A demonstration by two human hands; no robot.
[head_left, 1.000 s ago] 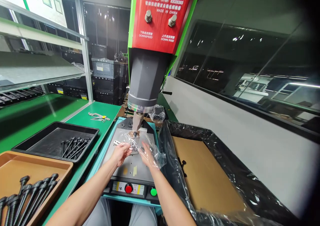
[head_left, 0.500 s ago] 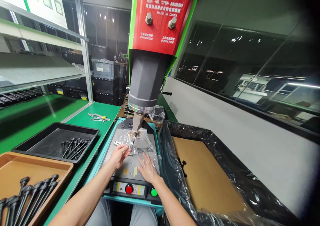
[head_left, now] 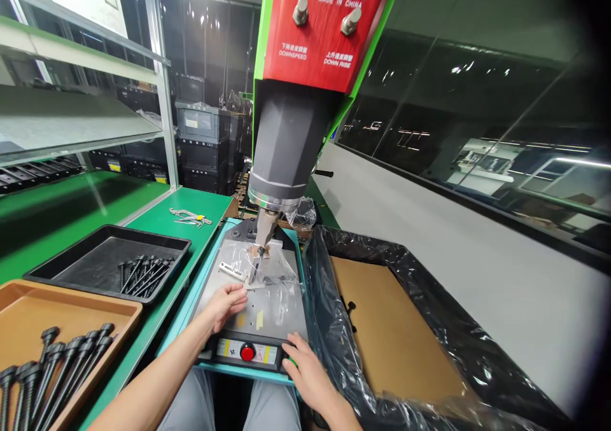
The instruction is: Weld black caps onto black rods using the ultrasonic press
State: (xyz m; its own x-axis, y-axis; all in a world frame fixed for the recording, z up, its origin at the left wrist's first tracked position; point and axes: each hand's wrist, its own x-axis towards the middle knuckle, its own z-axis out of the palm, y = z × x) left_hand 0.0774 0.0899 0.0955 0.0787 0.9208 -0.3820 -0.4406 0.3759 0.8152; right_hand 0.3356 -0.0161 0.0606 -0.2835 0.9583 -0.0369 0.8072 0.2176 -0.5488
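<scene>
A clear plastic bag (head_left: 267, 278) with a small part inside lies on the grey machine plate (head_left: 229, 291), under the horn tip (head_left: 261, 247) of the red and green press. My left hand (head_left: 226, 303) rests on the plate beside the bag's near edge, its fingers curled loosely and holding nothing. My right hand (head_left: 301, 370) lies over the front control panel, fingers together, covering the green button; the red button (head_left: 247, 353) shows just left of it.
A black tray (head_left: 62, 272) with several black bolts and an orange tray (head_left: 28, 329) with more bolts stand on the green bench at left. A large box lined with black plastic (head_left: 429, 291), cardboard at its bottom, stands at right. Metal tools (head_left: 191, 216) lie further back.
My right hand drew back from the bag to the front panel and now covers the green button. My left hand slid back a little from the bag. The view tilted slightly down.
</scene>
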